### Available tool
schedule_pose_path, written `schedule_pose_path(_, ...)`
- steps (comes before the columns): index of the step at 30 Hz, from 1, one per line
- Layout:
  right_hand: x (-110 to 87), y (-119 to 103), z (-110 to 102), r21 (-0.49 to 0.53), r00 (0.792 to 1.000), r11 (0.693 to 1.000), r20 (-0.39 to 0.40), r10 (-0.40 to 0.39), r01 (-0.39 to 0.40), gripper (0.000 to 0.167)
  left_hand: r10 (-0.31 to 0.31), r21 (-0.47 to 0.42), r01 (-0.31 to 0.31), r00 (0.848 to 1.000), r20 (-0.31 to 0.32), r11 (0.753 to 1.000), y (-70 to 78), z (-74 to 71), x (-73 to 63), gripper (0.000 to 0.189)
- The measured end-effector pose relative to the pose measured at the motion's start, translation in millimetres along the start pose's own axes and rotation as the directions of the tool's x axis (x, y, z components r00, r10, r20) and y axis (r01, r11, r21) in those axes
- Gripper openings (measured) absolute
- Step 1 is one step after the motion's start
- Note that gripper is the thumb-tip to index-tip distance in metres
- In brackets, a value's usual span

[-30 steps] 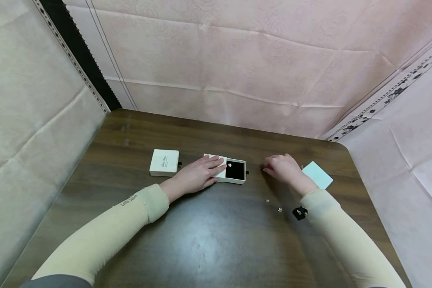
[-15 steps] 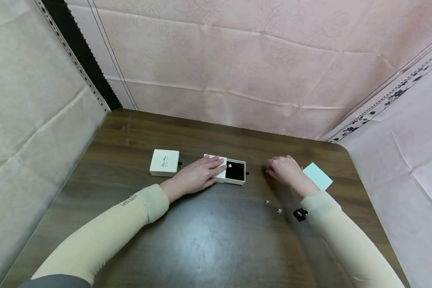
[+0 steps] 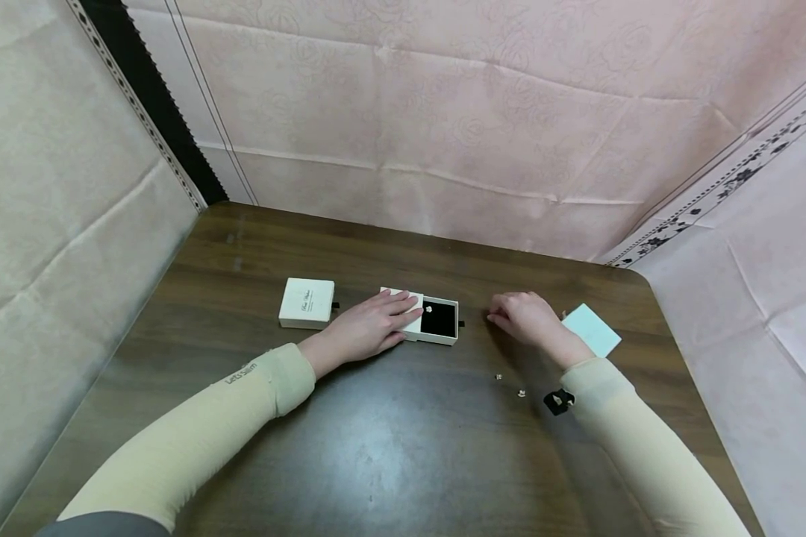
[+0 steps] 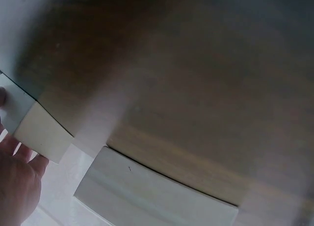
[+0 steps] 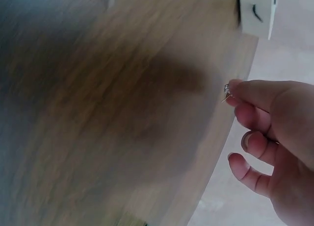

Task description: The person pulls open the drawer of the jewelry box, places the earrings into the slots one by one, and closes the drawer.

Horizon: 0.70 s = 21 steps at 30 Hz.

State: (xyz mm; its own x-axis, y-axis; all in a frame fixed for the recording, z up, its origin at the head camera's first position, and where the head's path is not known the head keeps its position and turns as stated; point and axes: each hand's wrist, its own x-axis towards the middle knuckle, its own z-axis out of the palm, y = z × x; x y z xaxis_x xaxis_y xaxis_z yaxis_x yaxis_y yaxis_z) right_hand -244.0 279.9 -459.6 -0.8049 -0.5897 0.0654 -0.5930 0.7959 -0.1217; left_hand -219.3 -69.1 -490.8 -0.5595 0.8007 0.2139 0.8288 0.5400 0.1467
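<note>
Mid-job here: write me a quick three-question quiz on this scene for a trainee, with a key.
1. True or false: the left grip rests on the open box.
2. The right grip pinches: A) the mint card; B) a small sparkling piece; C) the black tab.
3. Fill in: in the head view, the lettered box stands to the ____ of the open box.
Key: 1. True; 2. B; 3. left.
</note>
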Motion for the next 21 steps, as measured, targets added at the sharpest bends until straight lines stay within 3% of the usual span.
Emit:
schedule_pose_path(11,16.6,-17,0,0.253,1.000,0.967,0.003,0.012,-0.012,0.009,0.000,0.025,0.000,1.000,-0.004,1.000,-0.7,1.4,0.5,0.053)
schedule_pose_path(21,22.5,-26,2,0.339,0.999,0.940,0.010,0.038,-0.039,0.008,0.002,0.001,-0.002,1.000,-0.017,1.000,-0.2,0.6,0.0,0.053)
